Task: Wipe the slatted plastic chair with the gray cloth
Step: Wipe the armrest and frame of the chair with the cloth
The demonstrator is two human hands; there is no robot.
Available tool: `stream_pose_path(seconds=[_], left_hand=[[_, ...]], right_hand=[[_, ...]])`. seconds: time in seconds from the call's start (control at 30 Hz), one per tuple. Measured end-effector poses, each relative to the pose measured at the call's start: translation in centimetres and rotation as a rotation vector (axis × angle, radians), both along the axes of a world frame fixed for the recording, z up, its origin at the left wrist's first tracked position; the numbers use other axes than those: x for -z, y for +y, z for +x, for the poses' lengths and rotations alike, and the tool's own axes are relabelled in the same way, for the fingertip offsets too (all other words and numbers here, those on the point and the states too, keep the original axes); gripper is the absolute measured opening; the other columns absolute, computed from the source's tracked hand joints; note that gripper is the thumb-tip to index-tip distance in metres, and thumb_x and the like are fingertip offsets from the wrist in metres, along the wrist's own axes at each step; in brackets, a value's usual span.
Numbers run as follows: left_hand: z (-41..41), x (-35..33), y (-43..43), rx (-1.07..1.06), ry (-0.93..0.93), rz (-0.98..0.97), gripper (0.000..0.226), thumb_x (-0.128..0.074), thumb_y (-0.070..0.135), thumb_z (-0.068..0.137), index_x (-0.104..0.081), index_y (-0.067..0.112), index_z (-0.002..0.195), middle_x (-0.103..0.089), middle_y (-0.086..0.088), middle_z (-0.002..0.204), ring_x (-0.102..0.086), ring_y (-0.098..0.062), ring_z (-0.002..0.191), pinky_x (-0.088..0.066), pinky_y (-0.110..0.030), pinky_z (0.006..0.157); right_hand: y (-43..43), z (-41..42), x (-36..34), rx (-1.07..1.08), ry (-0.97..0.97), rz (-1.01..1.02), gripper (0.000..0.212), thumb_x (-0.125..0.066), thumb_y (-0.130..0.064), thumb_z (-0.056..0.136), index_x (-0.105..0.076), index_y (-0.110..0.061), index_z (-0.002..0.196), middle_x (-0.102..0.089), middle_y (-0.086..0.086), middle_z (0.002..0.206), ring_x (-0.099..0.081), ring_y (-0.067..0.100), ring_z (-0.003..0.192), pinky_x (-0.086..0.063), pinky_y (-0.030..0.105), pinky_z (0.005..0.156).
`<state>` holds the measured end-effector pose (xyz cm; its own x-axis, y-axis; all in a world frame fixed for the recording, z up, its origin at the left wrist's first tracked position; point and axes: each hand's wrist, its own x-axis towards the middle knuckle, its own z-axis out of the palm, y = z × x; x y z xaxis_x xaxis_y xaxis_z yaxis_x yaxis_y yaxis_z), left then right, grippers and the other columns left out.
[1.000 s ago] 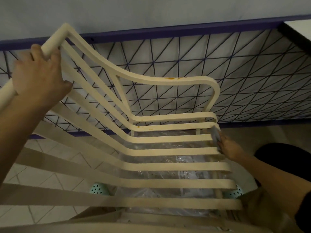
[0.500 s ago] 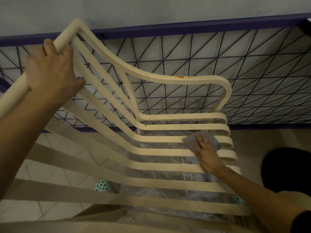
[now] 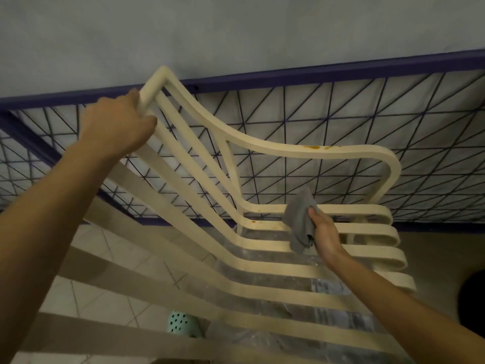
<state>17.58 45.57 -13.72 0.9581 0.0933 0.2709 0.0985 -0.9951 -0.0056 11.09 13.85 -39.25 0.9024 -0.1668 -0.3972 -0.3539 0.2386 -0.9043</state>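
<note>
Your left hand [image 3: 115, 124] is clamped round the top rail of the slatted plastic chair [image 3: 288, 150], right at the backrest's upper corner, fingers curled over the rail. The chair is cream and leans back toward you, its back slats running down to the near edge of the view.

Your right hand [image 3: 325, 232] pinches the gray cloth [image 3: 300, 222], thumb on top, fingers closed on it. The cloth is bunched and hangs from the hand over the far seat slats, below the armrest and near where seat meets backrest. You can't tell if it touches a slat.

An orange stain [image 3: 312, 147] sits on top of the armrest, and small orange specks [image 3: 253, 221] show on the far seat slats just left of the cloth.

Clear plastic sheeting [image 3: 341, 323] shows through the seat slats. A teal perforated object [image 3: 181, 324] is on the tiled floor [image 3: 86, 292] under the chair's near left side. Behind the chair there is a purple-framed wire fence [image 3: 341, 114] against a pale wall [image 3: 236, 30]. A dark round shape [image 3: 472, 303] is at the right edge, unclear what it is.
</note>
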Motion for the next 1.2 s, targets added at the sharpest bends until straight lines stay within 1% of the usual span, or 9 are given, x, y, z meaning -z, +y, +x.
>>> stream_pose_path(seconds=[0.13, 0.27, 0.37, 0.47, 0.63, 0.73, 0.9, 1.1, 1.2], left_hand=[[-0.1, -0.9, 0.2, -0.044, 0.052, -0.429, 0.041, -0.039, 0.031, 0.102, -0.046, 0.022, 0.141, -0.064, -0.006, 0.094, -0.057, -0.023, 0.085, -0.046, -0.036, 0.076], [0.0, -1.1, 0.3, -0.021, 0.090, -0.592, 0.039, -0.035, 0.029, 0.104, -0.049, 0.020, 0.139, -0.065, -0.004, 0.091, -0.056, -0.016, 0.081, -0.038, -0.033, 0.078], [0.2, -1.3, 0.4, -0.016, 0.091, -0.681, 0.038, -0.034, 0.026, 0.104, -0.053, 0.015, 0.134, -0.065, -0.005, 0.090, -0.065, -0.022, 0.082, -0.049, -0.034, 0.082], [0.2, -1.6, 0.4, -0.026, 0.079, -0.637, 0.035, -0.035, 0.023, 0.103, -0.057, 0.013, 0.129, -0.063, -0.007, 0.099, -0.056, -0.013, 0.074, -0.041, -0.020, 0.066], [0.2, -1.7, 0.6, -0.038, 0.083, -0.626, 0.034, -0.039, 0.028, 0.101, -0.066, 0.010, 0.112, -0.066, -0.014, 0.110, -0.061, -0.028, 0.099, -0.050, -0.037, 0.087], [0.4, -1.6, 0.4, -0.068, 0.077, -0.622, 0.042, -0.032, 0.035, 0.104, -0.066, 0.009, 0.109, -0.065, -0.017, 0.113, -0.060, -0.033, 0.104, -0.048, -0.043, 0.095], [0.6, -1.4, 0.4, -0.075, 0.090, -0.628, 0.046, -0.028, 0.038, 0.104, -0.058, 0.010, 0.124, -0.061, -0.014, 0.112, -0.054, -0.025, 0.095, -0.039, -0.032, 0.079], [0.4, -1.4, 0.4, -0.048, 0.087, -0.615, 0.040, -0.033, 0.030, 0.103, -0.056, 0.009, 0.127, -0.058, -0.011, 0.114, -0.053, -0.026, 0.098, -0.039, -0.032, 0.081], [0.5, -1.3, 0.5, -0.041, 0.100, -0.629, 0.037, -0.035, 0.033, 0.102, -0.061, 0.012, 0.119, -0.064, -0.011, 0.111, -0.059, -0.026, 0.098, -0.047, -0.036, 0.084]], right_hand=[[6.6, 1.0, -5.8, -0.133, -0.154, 0.082, 0.023, -0.044, -0.022, 0.103, -0.067, -0.018, 0.103, -0.072, -0.003, 0.093, -0.067, 0.010, 0.087, -0.051, 0.023, 0.083], [13.6, 2.5, -11.1, -0.235, -0.309, 0.143, 0.029, -0.042, -0.025, 0.104, -0.065, -0.010, 0.112, -0.071, 0.007, 0.107, -0.066, 0.015, 0.098, -0.049, 0.027, 0.087], [17.8, 3.7, -14.6, -0.308, -0.442, 0.125, 0.029, -0.040, -0.029, 0.105, -0.062, -0.017, 0.120, -0.068, 0.000, 0.113, -0.061, 0.013, 0.110, -0.047, 0.029, 0.096], [21.3, 4.4, -17.1, -0.343, -0.553, 0.093, 0.045, -0.039, -0.039, 0.101, -0.054, -0.015, 0.135, -0.064, 0.006, 0.122, -0.058, 0.016, 0.117, -0.046, 0.032, 0.099], [25.1, 4.8, -18.6, -0.382, -0.641, 0.036, 0.062, -0.033, -0.051, 0.097, -0.025, -0.027, 0.153, -0.041, 0.004, 0.152, -0.041, 0.016, 0.138, -0.035, 0.047, 0.115], [25.8, 5.0, -18.5, -0.356, -0.662, 0.016, 0.064, -0.030, -0.057, 0.097, -0.015, -0.035, 0.154, -0.037, 0.000, 0.155, -0.040, 0.013, 0.139, -0.035, 0.047, 0.115], [25.6, 5.1, -15.9, -0.358, -0.618, -0.039, 0.071, -0.031, -0.060, 0.093, -0.007, -0.037, 0.155, -0.019, -0.007, 0.162, -0.026, 0.011, 0.146, -0.027, 0.047, 0.119], [26.2, 5.4, -16.0, -0.301, -0.510, -0.122, 0.084, -0.023, -0.073, 0.082, -0.011, -0.034, 0.155, -0.014, -0.007, 0.163, -0.014, 0.015, 0.150, -0.017, 0.057, 0.119], [26.8, 5.8, -17.4, -0.347, -0.554, -0.204, 0.074, -0.015, -0.054, 0.094, -0.025, -0.012, 0.154, -0.018, 0.007, 0.162, -0.012, 0.018, 0.150, -0.006, 0.035, 0.123]])
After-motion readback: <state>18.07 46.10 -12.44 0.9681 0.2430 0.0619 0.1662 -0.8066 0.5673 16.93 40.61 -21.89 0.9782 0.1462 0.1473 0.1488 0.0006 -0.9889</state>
